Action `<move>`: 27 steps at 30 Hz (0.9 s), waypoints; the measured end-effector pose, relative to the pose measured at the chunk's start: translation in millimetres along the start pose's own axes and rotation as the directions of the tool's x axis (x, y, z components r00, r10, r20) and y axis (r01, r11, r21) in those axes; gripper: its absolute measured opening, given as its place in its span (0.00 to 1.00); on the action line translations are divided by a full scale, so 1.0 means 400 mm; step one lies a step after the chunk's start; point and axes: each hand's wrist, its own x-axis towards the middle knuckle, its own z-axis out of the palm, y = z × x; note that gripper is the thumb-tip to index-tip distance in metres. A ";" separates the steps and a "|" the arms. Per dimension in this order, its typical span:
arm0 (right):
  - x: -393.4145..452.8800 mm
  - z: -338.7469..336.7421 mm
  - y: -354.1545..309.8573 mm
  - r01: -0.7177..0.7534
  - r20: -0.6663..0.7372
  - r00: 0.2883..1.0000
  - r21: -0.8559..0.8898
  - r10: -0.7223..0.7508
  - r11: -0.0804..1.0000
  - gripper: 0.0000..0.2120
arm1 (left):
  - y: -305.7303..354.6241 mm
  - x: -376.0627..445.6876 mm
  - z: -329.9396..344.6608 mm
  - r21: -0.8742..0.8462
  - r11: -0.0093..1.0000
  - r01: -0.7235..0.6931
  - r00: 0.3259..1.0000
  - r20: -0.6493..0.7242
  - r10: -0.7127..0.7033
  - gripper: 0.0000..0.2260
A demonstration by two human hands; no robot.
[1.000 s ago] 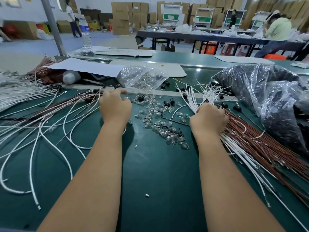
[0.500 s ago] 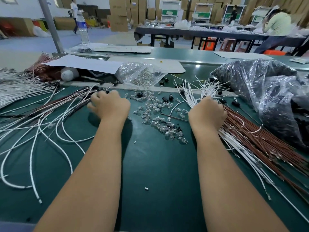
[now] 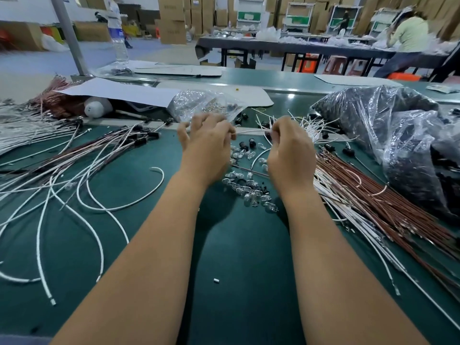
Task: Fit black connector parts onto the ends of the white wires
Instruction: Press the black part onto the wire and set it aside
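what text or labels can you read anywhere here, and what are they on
None can be read.
Water bottle: a blue label band, print blurred.
Cardboard boxes: no print legible.
Green panels on the white racks: too small and blurred to read.
White paper sheet: shows no writing.

A thin white wire [image 3: 249, 131] is stretching level between both hands, while small black connector parts [image 3: 247, 145] are lying scattered on the green table [image 3: 249, 257] just below.
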 end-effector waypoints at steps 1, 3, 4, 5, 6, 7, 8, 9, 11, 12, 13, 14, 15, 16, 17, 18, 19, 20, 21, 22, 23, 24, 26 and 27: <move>0.002 -0.001 0.005 -0.037 -0.033 0.999 -0.047 0.036 0.998 0.05 | -0.009 -0.001 -0.003 -0.045 0.999 0.012 1.000 0.012 -0.011 0.10; 0.003 -0.001 0.016 -0.133 -0.092 0.988 -0.115 0.123 0.984 0.06 | -0.019 -0.001 -0.010 -0.180 0.983 0.043 0.999 0.038 -0.037 0.11; 0.002 0.000 0.020 -0.170 -0.107 0.982 -0.133 0.157 0.976 0.06 | -0.023 0.000 -0.011 -0.253 0.965 0.060 0.998 0.049 -0.049 0.11; 0.000 0.002 0.023 -0.193 -0.108 0.978 -0.145 0.178 0.971 0.06 | -0.025 -0.002 -0.012 -0.309 0.948 0.070 0.997 0.053 -0.057 0.10; 0.000 0.003 0.025 -0.199 -0.094 0.978 -0.152 0.186 0.968 0.06 | -0.025 -0.004 -0.012 -0.350 0.934 0.076 0.997 0.049 -0.062 0.10; 0.000 0.004 0.025 -0.189 -0.062 0.982 -0.155 0.181 0.970 0.07 | -0.025 -0.006 -0.013 -0.392 0.917 0.078 0.997 0.041 -0.067 0.09; 0.000 0.006 0.024 -0.160 -0.015 0.987 -0.151 0.160 0.975 0.09 | -0.022 -0.007 -0.013 -0.438 0.896 0.076 0.997 0.033 -0.068 0.08; -0.001 0.008 0.020 -0.121 0.044 0.991 -0.136 0.128 0.983 0.11 | -0.019 -0.007 -0.013 -0.486 0.871 0.069 0.998 0.029 -0.063 0.08; -0.006 0.017 0.005 -0.016 0.157 0.987 -0.123 0.036 0.992 0.12 | -0.006 -0.009 -0.010 -0.565 0.822 0.066 0.998 0.043 -0.051 0.08; -0.009 0.026 -0.003 0.038 0.191 0.982 -0.152 -0.009 0.988 0.09 | 0.000 -0.008 -0.008 -0.590 0.804 0.074 0.997 0.057 -0.050 0.08; -0.013 0.034 -0.010 0.067 0.208 0.978 -0.188 -0.027 0.980 0.08 | 0.001 -0.006 -0.007 -0.603 0.793 0.086 0.996 0.065 -0.059 0.08; -0.015 0.042 -0.016 0.052 0.201 0.979 -0.207 -0.010 0.977 0.08 | -0.002 -0.004 -0.007 -0.607 0.788 0.101 0.995 0.063 -0.079 0.08; -0.012 0.047 -0.019 -0.009 0.187 0.981 -0.202 0.048 0.979 0.10 | -0.010 -0.002 -0.009 -0.602 0.790 0.117 0.993 0.046 -0.112 0.07; -0.003 0.052 -0.018 -0.099 0.181 0.975 -0.177 0.131 0.979 0.11 | -0.024 0.001 -0.011 -0.584 0.798 0.147 0.986 0.022 -0.165 0.07; 0.008 0.057 -0.014 -0.194 0.183 0.959 -0.135 0.217 0.972 0.12 | -0.043 0.004 -0.013 -0.562 0.803 0.198 0.970 -0.004 -0.242 0.06; 0.019 0.062 -0.009 -0.268 0.193 0.940 -0.098 0.283 0.958 0.12 | -0.064 0.007 -0.014 -0.541 0.797 0.267 0.943 -0.025 -0.333 0.06; 0.032 0.066 -0.003 -0.305 0.215 0.925 -0.077 0.315 0.949 0.12 | -0.083 0.010 -0.013 -0.525 0.779 0.342 0.906 -0.035 -0.421 0.07; 0.044 0.072 0.001 -0.307 0.257 0.914 -0.065 0.314 0.949 0.12 | -0.096 0.012 -0.011 -0.515 0.754 0.408 0.869 -0.032 -0.493 0.09; 0.056 0.079 0.004 -0.288 0.312 0.905 -0.052 0.290 0.956 0.12 | -0.104 0.014 -0.008 -0.510 0.731 0.452 0.845 -0.019 -0.535 0.10; 0.067 0.086 0.009 -0.262 0.370 0.893 -0.038 0.257 0.964 0.12 | -0.104 0.014 -0.004 -0.505 0.725 0.469 0.839 -0.003 -0.544 0.11; 0.078 0.093 0.015 -0.244 0.431 0.873 -0.017 0.228 0.970 0.12 | -0.100 0.014 -0.001 -0.494 0.736 0.463 0.850 0.013 -0.527 0.12; 0.088 0.099 0.021 -0.251 0.491 0.846 0.019 0.210 0.968 0.12 | -0.092 0.013 0.002 -0.475 0.760 0.444 0.871 0.032 -0.490 0.12; 0.102 0.104 0.029 -0.332 0.597 0.777 0.119 0.199 0.936 0.13 | -0.075 0.013 0.004 -0.425 0.815 0.395 0.913 0.086 -0.398 0.12; 0.105 0.105 0.028 -0.373 0.632 0.749 0.152 0.200 0.915 0.13 | -0.069 0.011 0.002 -0.391 0.840 0.375 0.926 0.124 -0.356 0.12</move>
